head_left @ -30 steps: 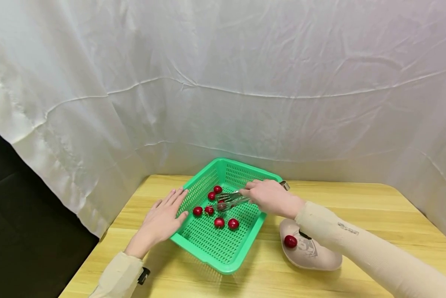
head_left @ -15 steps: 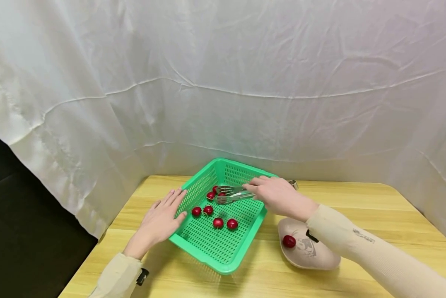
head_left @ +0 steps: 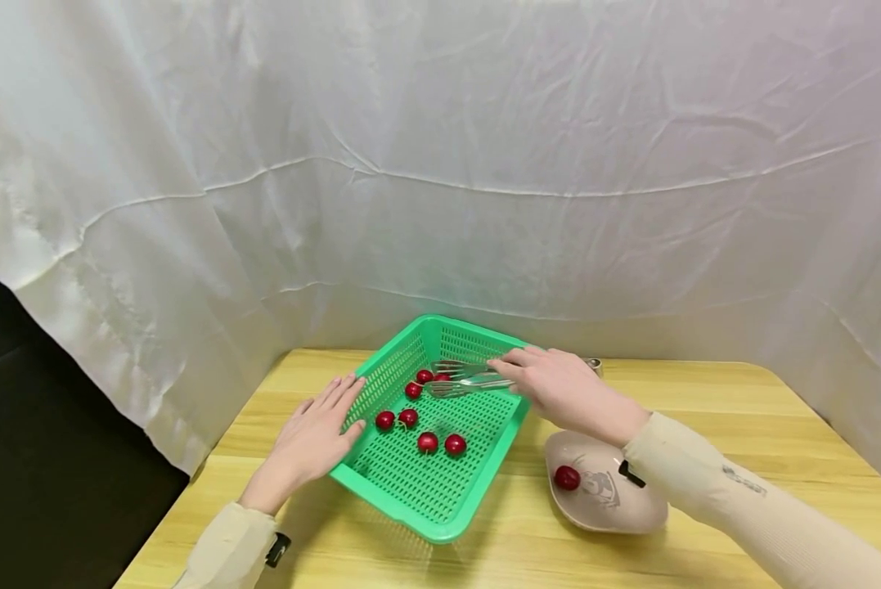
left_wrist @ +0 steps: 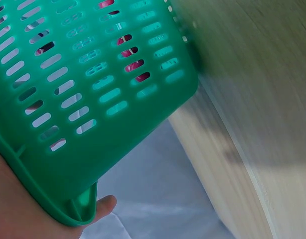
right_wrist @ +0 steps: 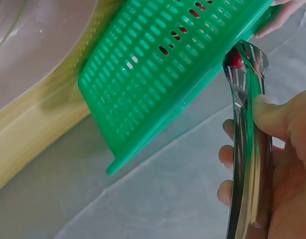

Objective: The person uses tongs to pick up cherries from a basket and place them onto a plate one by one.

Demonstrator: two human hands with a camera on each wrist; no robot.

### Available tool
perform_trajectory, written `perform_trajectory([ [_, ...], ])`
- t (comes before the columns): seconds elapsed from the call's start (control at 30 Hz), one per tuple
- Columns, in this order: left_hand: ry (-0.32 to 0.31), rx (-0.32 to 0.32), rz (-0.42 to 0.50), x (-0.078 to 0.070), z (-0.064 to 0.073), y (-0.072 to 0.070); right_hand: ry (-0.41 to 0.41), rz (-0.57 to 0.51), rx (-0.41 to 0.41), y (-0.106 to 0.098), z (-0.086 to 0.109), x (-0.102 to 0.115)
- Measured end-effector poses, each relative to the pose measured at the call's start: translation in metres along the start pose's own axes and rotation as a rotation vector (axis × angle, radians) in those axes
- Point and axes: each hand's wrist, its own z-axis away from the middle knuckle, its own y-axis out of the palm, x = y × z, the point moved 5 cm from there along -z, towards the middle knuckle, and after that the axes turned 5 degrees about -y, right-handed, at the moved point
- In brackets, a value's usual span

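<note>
My right hand point(head_left: 568, 393) grips metal tongs point(right_wrist: 250, 144) with fork-like ends, thumb on one arm and fingers round the other. Between the tong ends shows a red cherry point(right_wrist: 236, 60), above the green basket point(head_left: 440, 533). My left hand point(head_left: 303, 442) rests on the basket's left rim, fingers straight across it. Several more cherries point(head_left: 428, 442) lie on the basket floor, some with stems. A pale pink dish point(head_left: 639, 511) stands to the right of the basket, below my right forearm, with one cherry point(head_left: 567, 478) in it.
Everything stands on a wooden table point(head_left: 698, 401). A white cloth point(head_left: 484, 164) hangs behind it and at its sides. Dark material point(head_left: 42, 458) shows at the far left. The basket's slotted wall point(right_wrist: 148, 64) rises between the tongs and the dish.
The right hand has moved right and the tongs have come up from the basket floor, with a cherry moving along between their ends. The left hand stays on the rim.
</note>
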Motion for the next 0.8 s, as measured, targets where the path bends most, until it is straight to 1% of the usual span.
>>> perform_trajectory([
  [0.17, 0.004, -0.002, -0.003, -0.001, -0.001, 0.001, 0.008, 0.008, -0.029, -0.004, 0.008, -0.003],
  [0.4, 0.007, -0.006, 0.004, -0.001, -0.001, 0.0, 0.049, 0.025, -0.035, -0.014, 0.022, -0.006],
  [0.6, 0.002, -0.003, 0.008, -0.001, 0.0, -0.002, 0.049, 0.012, -0.049, -0.02, 0.033, -0.008],
  [0.8, 0.002, -0.002, 0.009, -0.001, 0.0, -0.001, 0.078, 0.0, -0.062, -0.026, 0.045, -0.012],
])
